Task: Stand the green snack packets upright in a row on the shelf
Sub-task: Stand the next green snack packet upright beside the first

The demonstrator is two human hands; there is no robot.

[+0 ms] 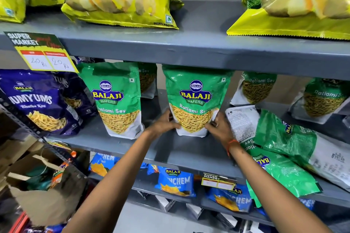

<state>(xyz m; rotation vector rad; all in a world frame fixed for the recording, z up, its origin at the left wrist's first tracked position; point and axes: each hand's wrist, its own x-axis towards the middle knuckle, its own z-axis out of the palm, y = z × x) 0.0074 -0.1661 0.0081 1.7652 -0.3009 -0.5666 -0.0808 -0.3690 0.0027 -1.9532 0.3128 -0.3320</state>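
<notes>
Green snack packet [195, 100] stands upright on the grey shelf [185, 149], right of an upright twin [117, 98]; left hand [164, 123] fingers grip its lower left edge; right hand [217, 126] pinches its lower right edge; more packets [284, 138] lie flat to the right.

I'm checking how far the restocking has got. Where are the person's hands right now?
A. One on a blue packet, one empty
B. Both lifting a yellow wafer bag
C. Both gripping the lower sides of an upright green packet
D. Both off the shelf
C: the left hand and right hand press the lower sides of the upright green packet on the middle shelf.
</notes>
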